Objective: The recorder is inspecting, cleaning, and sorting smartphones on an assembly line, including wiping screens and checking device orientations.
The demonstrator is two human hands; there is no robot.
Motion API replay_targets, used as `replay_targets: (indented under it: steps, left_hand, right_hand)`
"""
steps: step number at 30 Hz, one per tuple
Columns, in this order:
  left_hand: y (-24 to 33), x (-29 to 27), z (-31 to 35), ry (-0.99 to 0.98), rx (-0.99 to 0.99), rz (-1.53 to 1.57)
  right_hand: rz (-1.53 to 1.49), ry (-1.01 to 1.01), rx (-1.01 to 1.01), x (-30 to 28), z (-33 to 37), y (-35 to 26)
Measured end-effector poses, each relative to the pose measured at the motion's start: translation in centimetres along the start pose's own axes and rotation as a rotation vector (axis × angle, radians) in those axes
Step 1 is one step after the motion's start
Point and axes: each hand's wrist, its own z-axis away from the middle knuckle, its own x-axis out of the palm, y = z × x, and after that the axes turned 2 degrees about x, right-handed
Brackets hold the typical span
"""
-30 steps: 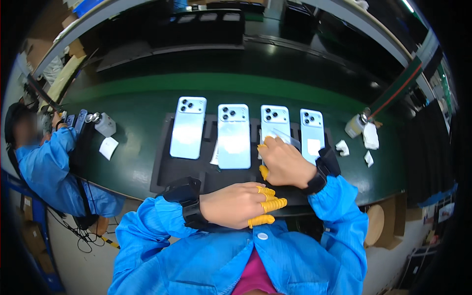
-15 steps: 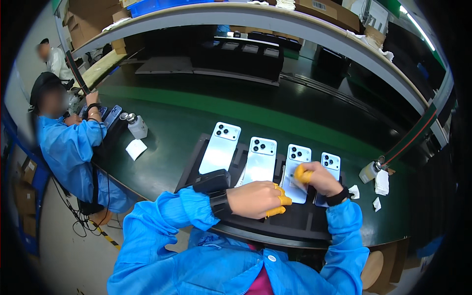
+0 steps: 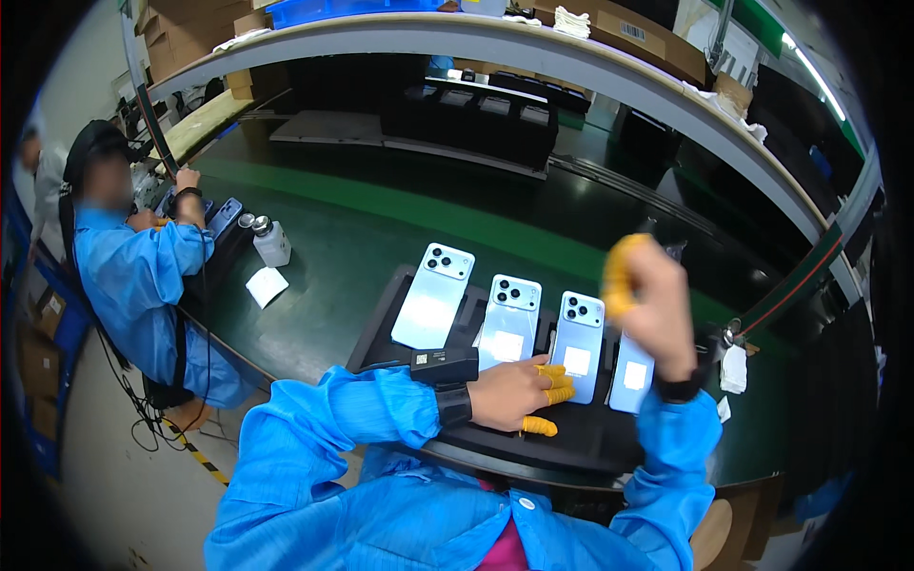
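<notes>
Several light-blue phones lie back up in a row on a black tray (image 3: pixel 381 333): a far-left phone (image 3: pixel 433 297), a second phone (image 3: pixel 509 314), a third phone (image 3: pixel 579 328) and a far-right phone (image 3: pixel 629 379). All but the far-left one show a white square patch on the back. My left hand (image 3: pixel 514 394), in yellow finger cots, has its fingers stretched out, fingertips at the third phone's lower left edge, thumb apart. Raised above the far-right phone, my right hand (image 3: pixel 652 300) is blurred, its cot-covered fingers curled together. Something see-through may be beside it; what it holds cannot be made out.
A co-worker in a blue smock (image 3: pixel 143 266) sits at the left. Near them stand a white pump bottle (image 3: pixel 271 243) and a white cloth (image 3: pixel 267 286). Folded white wipes (image 3: pixel 733 368) lie at the right. A shelf (image 3: pixel 457 29) with boxes spans the bench.
My right hand has lifted off the third phone, up and to the right. My left hand has shifted slightly right, with its fingers more spread. White patches now show plainly on three phones.
</notes>
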Motion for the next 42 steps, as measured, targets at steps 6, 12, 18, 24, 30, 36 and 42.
replay_targets:
  steps: [6,12,18,24,30,36,42]
  left_hand:
    - [2.7,-1.5,3.9,0.182,0.208,0.32]
    - [2.5,-2.5,10.6,0.381,-0.034,0.655]
    - [1.6,-0.8,11.2,0.657,-0.257,0.56]
    - [1.8,-0.4,11.2,0.784,-0.191,0.467]
    - [2.1,-0.4,10.7,0.881,-0.331,0.532]
    - [1.9,0.6,8.4,0.481,-0.241,-0.025]
    - [1.7,1.7,7.9,0.34,-0.355,-0.021]
  right_hand:
    - [0.141,-0.522,-0.011,12.7,3.1,-1.5]
    - [0.108,-0.517,-0.089,12.1,4.4,-1.5]
    - [0.091,-0.636,-0.127,12.6,4.7,-2.7]
    - [0.037,-0.64,-0.121,12.8,5.1,-3.0]
    - [-0.169,-0.61,0.175,13.3,3.6,-0.4]
    - [-1.17,-0.572,0.824,13.7,3.3,3.8]
    - [-1.521,-0.065,0.375,6.0,-1.0,1.3]
